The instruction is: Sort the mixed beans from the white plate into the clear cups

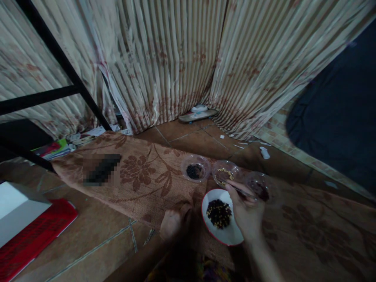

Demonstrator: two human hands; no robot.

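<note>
Fingers of the right hand [246, 213] are closed in a pinch on a thin tool [246, 192], probably tweezers, held slantwise so that its tip points at the near side of the middle tub; whether it grips a grain is too small to tell. Below the tip sits the bowl [227, 235], white with a red rim, on the cloth just in front of the person, likely set there to keep the reach from the tubs short. Dark and pale grains [219, 214] lie mixed in its bottom. The right wrist hides part of the bowl's rim, so I cannot tell whether they touch. Three clear tubs stand in a row beyond it, perhaps to keep kinds apart: black grains in the left tub [206, 164], pale ones in the middle tub [215, 169], something dark reddish in the right tub [255, 178]. Left of the bowl, the left hand [173, 222] rests on the cloth [147, 196], fingers curled in, nothing visible in them, seemingly just for support. Farther left lies a blurred dark thing [102, 171]; past the cloth are tiled floor [96, 223], a skateboard [195, 116] and striped curtains [176, 58].
</note>
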